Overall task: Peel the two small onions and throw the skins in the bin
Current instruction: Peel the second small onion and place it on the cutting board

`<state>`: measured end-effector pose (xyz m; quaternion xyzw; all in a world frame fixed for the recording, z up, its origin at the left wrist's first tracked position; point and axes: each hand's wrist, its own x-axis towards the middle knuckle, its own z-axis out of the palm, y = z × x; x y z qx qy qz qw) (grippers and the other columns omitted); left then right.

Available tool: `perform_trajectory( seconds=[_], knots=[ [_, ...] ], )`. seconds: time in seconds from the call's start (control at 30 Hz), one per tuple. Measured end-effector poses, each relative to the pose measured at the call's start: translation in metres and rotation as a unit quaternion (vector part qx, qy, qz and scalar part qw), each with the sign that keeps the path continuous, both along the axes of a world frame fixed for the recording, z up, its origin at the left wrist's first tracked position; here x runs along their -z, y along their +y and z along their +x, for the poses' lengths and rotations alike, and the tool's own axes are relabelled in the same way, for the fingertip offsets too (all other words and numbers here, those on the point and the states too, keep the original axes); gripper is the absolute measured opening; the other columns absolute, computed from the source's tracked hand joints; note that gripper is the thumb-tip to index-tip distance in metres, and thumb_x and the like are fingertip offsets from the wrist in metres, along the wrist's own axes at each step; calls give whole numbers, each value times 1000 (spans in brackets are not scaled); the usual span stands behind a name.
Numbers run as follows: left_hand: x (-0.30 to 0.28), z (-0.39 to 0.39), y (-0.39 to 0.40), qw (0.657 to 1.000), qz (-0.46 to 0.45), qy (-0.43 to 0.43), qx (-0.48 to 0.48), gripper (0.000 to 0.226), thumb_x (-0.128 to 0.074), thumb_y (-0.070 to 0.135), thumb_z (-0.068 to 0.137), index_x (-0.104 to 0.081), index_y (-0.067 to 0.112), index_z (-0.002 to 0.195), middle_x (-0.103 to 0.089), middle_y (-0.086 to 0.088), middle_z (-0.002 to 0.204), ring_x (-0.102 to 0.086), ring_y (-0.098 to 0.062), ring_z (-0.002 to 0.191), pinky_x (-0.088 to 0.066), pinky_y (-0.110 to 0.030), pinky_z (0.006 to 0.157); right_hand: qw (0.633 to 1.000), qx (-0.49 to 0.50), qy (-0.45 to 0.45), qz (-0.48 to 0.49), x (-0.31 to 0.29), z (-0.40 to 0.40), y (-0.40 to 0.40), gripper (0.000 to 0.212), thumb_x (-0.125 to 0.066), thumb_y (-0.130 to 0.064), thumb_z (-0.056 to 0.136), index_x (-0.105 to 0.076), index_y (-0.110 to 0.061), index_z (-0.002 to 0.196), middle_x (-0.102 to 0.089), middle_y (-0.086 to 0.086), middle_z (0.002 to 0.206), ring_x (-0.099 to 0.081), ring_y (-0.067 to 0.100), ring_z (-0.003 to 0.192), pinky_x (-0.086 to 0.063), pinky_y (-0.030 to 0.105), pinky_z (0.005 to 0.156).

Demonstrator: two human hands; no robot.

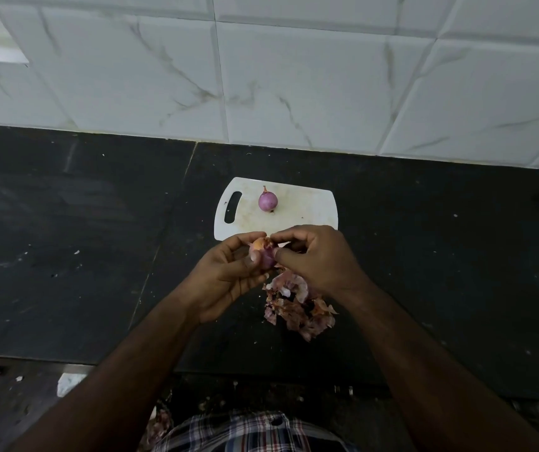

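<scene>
The left hand (229,272) grips a small, partly skinned purple onion (265,254) above the dark stone tabletop (82,239). The right hand (317,256) pinches its loose skin. A second peeled purple onion (267,201) lies on the white plastic cutting board (307,207). A pile of papery onion skins (297,308) sits beneath the hands.

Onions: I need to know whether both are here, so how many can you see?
2. One onion lies on the white cutting board; the other onion is held between the left hand and right hand, partly hidden by fingers.
</scene>
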<state>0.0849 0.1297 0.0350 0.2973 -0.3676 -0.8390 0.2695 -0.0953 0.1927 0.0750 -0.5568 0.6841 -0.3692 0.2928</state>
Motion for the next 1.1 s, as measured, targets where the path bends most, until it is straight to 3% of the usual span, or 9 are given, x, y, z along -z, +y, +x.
perform_trajectory(
  seconds=[0.3, 0.53, 0.77, 0.83, 0.97, 1.1],
  knots=[
    [1, -1, 1, 997, -62, -44, -5, 48, -70, 1, 78, -64, 9, 125, -73, -12, 111, -70, -20, 89, -60, -26, 73, 998, -8, 69, -10, 0, 10, 3, 30, -74, -31, 80, -75, -17, 106, -76, -2, 91, -70, 9, 82, -60, 36, 77],
    [-2, -4, 1, 995, -86, -54, -2, 47, -71, 5, 77, -66, 14, 123, -73, -11, 115, -70, -20, 95, -59, -26, 75, 996, 19, 84, -14, 4, 12, 3, 25, -72, -34, 76, -74, -16, 94, -73, -3, 76, -68, 13, 66, -59, 40, 63],
    [-3, -5, 3, 994, -98, -49, 10, 44, -67, 6, 81, -65, 11, 125, -74, -11, 110, -70, -18, 87, -57, -25, 70, 992, 54, 112, -24, 1, 7, 1, 9, -69, -16, 82, -76, -16, 87, -73, -4, 77, -66, 9, 70, -57, 36, 67],
    [-3, -6, 3, 995, -93, -43, 7, 44, -66, 6, 82, -63, 9, 126, -74, -9, 106, -70, -15, 82, -57, -24, 68, 995, 44, 84, -14, -1, 2, 0, 13, -68, -14, 83, -77, -19, 91, -74, -7, 80, -67, 5, 72, -58, 29, 68],
    [-3, -4, -2, 997, -72, -38, 0, 43, -64, 6, 85, -63, 10, 128, -72, -11, 108, -68, -15, 78, -57, -23, 66, 998, 19, -59, 14, -1, -6, 1, 24, -64, -11, 91, -74, -20, 110, -74, -9, 99, -71, 2, 84, -60, 22, 71],
    [0, -3, -4, 996, -76, -49, 6, 44, -64, 7, 86, -62, 10, 130, -72, -12, 109, -69, -15, 80, -57, -23, 67, 998, 19, -53, -33, 2, -4, 6, 29, -74, -11, 85, -74, -22, 111, -73, -15, 97, -68, -4, 91, -55, 14, 81]
  ],
)
